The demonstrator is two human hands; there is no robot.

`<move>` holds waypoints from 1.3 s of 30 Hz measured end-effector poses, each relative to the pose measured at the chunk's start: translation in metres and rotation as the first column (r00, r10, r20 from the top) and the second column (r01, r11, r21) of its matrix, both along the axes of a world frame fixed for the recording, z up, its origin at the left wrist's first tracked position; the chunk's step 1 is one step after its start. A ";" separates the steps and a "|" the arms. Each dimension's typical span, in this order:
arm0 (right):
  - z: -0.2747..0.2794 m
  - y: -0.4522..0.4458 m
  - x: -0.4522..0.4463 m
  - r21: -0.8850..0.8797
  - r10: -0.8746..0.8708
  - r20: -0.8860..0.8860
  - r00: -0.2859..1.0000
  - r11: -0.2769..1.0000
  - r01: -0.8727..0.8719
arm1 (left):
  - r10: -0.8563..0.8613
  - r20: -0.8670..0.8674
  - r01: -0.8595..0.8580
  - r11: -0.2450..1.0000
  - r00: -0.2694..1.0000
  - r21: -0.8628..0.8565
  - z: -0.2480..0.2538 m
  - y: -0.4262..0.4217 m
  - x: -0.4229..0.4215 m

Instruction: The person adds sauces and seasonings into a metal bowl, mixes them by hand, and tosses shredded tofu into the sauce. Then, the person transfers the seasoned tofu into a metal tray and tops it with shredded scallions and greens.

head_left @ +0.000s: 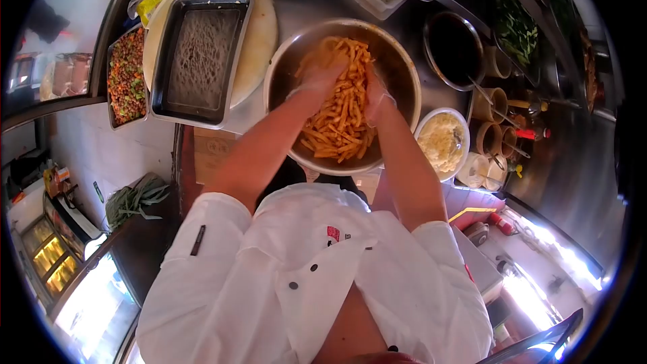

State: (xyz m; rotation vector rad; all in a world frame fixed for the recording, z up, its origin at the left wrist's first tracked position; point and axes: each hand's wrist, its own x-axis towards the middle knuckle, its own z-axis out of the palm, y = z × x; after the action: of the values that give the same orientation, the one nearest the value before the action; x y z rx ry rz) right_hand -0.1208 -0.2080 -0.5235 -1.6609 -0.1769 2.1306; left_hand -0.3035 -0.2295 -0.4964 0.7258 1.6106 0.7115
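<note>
Both hands are down inside a large metal bowl [275, 104] full of orange-brown, sauce-coated strips [340, 125]; whether they are potato or meat I cannot tell. My left hand [322, 79] is at the upper left of the pile, smeared by motion, with its fingers among the strips. My right hand [376, 100] presses against the right side of the pile, its fingertips partly hidden behind the strips. A thin clear glove seems to cover each hand.
Left of the bowl, a dark rectangular tray [160, 87] lies over round pale boards [261, 34], beside a tray of diced mixed vegetables [127, 77]. To the right stand a bowl of pale yellow shreds [439, 140], a pot of dark liquid [453, 50] and several seasoning cups [489, 137] with spoons.
</note>
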 end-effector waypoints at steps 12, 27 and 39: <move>0.028 0.033 -0.003 0.129 0.060 0.301 0.952 0.986 -0.103 | -0.159 -0.052 0.162 0.984 0.986 0.070 0.005 0.046 -0.007; 0.040 0.034 0.002 0.042 0.144 0.313 0.939 0.985 -0.165 | -0.435 0.032 0.431 0.898 0.900 0.089 -0.018 0.067 0.006; -0.010 -0.050 0.075 0.092 0.374 0.803 0.464 0.692 -0.716 | -0.139 0.079 0.156 0.944 0.987 -0.292 0.028 0.011 -0.041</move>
State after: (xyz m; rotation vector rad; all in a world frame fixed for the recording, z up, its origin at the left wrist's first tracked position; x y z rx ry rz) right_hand -0.0456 -0.2578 -0.5332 -2.2719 -1.5454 1.4020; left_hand -0.3446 -0.2189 -0.4684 0.5917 1.5493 0.3665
